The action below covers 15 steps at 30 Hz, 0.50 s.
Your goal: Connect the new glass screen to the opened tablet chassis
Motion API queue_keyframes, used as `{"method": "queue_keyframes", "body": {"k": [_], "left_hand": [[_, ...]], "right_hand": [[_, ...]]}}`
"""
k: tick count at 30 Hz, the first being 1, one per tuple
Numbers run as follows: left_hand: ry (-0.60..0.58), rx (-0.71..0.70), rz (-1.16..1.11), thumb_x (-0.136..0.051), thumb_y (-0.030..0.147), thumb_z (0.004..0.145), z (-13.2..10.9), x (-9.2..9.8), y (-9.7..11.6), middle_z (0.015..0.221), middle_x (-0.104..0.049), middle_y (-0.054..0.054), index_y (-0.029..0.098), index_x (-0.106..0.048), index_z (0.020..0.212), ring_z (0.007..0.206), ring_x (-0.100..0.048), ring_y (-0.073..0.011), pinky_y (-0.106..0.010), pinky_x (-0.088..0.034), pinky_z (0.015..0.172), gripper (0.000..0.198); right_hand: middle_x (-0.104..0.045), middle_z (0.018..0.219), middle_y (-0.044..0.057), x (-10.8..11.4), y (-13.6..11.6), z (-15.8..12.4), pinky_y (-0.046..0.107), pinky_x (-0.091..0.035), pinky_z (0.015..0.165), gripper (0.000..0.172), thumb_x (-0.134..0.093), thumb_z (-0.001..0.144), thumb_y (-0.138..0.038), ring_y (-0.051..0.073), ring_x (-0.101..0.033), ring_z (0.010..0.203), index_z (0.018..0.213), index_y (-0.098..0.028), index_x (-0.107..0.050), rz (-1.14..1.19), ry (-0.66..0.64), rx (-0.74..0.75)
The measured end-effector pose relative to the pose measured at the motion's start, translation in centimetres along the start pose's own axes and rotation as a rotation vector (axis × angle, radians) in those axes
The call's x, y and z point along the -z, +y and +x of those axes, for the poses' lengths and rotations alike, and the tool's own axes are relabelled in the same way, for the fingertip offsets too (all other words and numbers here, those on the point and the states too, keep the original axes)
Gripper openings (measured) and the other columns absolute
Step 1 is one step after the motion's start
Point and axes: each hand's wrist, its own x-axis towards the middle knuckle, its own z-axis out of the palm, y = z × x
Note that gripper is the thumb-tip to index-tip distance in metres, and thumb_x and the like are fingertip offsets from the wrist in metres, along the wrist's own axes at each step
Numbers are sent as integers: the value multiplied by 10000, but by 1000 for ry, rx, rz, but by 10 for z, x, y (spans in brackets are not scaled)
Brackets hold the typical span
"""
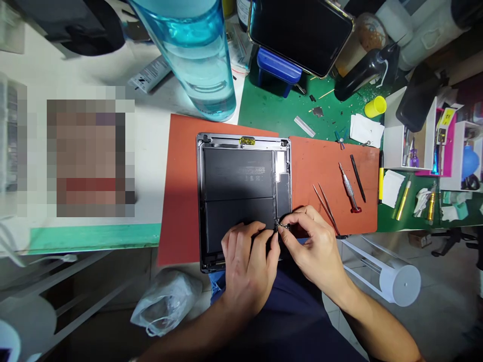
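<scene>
An opened tablet (239, 173), its black battery cells and inner frame exposed, lies close to my body. My left hand (251, 264) rests over its lower part with curled fingers. The left thumb and index finger come together by the tablet's right inner side; what lies between them is hidden. My right hand (311, 241) is closed in a pinch at the tablet's right edge. Between its thumb and index fingertips is a small metallic part (281, 225), too small to name. Both hands' fingertips almost meet there.
The tablet lies on an orange mat (181, 201). Right of it are tweezers (325, 207), a screwdriver (347, 186) and a black pry stick (357, 177). Behind stand a bottle of blue liquid (196, 65) and a phone (302, 32) on a blue stand (278, 68).
</scene>
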Motion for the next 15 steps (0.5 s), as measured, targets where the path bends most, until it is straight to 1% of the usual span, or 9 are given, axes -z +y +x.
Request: {"method": "queue_keyframes", "body": {"k": [5, 15], "left_hand": [[14, 29, -10, -735, 96, 929, 1, -2, 3, 1073, -674, -99, 185, -643, 1029, 1012, -630, -251, -435, -489, 931, 162], [4, 20, -39, -766, 63, 898, 1, 1, 2, 1075, -674, -131, 141, -648, 1023, 1009, -619, -259, -440, -480, 928, 189]], "right_hand": [[-635, 910, 12, -2, 0, -1, 327, -513, 718, 100, -681, 951, -149, 175, -615, 808, 947, -240, -724, -22, 10, -15], [-632, 903, 8, -2, -3, 0, 310, -497, 698, 110, -673, 958, -147, 165, -613, 793, 922, -238, -723, -2, 13, -37]]}}
